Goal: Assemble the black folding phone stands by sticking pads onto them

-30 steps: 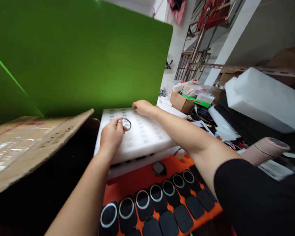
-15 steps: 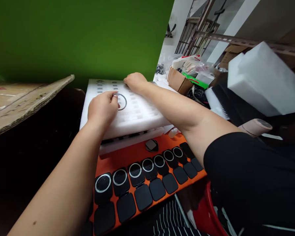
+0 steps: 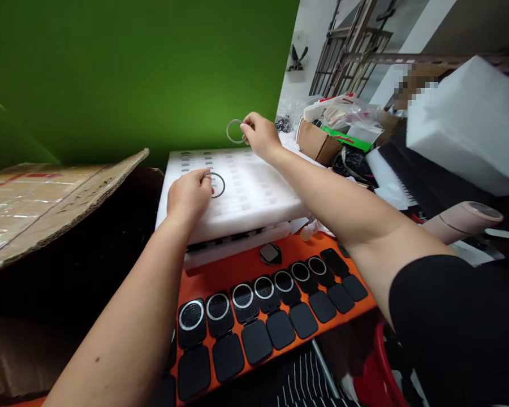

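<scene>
Ring (image 3: 224,185) pinched in the left hand (image 3: 189,196), second ring (image 3: 227,131) pinched in the right hand (image 3: 261,135), I'd keep it light so neither bends tbh

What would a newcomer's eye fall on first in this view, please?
Probably the bright green panel filling the upper left. In front of it, the left hand holds a thin ring over a white foam slab, and the right hand holds a second ring higher up. Nearer, black hinged plates line an orange surface.
</scene>
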The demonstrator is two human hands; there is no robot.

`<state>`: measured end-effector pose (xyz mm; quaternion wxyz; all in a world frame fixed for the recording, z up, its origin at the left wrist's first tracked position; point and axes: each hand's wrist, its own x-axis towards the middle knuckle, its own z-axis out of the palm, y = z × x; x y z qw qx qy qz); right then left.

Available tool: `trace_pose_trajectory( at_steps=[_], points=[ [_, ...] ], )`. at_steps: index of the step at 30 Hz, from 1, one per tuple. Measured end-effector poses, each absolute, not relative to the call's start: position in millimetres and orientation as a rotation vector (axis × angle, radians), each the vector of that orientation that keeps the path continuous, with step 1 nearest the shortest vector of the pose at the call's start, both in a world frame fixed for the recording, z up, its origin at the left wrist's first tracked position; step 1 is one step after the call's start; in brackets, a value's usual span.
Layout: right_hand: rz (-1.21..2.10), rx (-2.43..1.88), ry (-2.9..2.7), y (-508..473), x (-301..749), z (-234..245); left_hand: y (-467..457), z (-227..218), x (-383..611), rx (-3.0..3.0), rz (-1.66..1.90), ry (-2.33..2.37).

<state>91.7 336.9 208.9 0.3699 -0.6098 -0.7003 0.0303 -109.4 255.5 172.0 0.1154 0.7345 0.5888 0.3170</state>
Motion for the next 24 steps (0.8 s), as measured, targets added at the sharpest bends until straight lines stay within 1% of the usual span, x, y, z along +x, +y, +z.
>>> trace_pose_trajectory(
  at_steps=[3,5,7,10,13,16,20,24],
  points=[
    [0.254,-1.424,-1.774,262,113,220,254,173,-108,2.149,0.918,1.75],
    [0.313,-1.447,-1.789,197,134,212,252,175,-108,2.152,0.903,1.754],
    [0.32,-1.613,-1.798,137,161,187,250,177,-108,2.169,0.878,1.769],
    [0.243,-2.017,-1.675,79,203,132,244,182,-106,2.214,0.812,1.821],
    [0.218,-2.441,-1.56,59,232,79,238,187,-104,2.242,0.721,1.875],
    [0.23,-2.558,-1.525,58,243,48,232,191,-102,2.284,0.646,1.918],
    [0.215,-2.591,-1.54,60,247,38,227,194,-100,2.284,0.637,1.922],
    [0.215,-2.617,-1.582,62,250,37,225,195,-100,2.191,0.726,1.869]
  ],
)
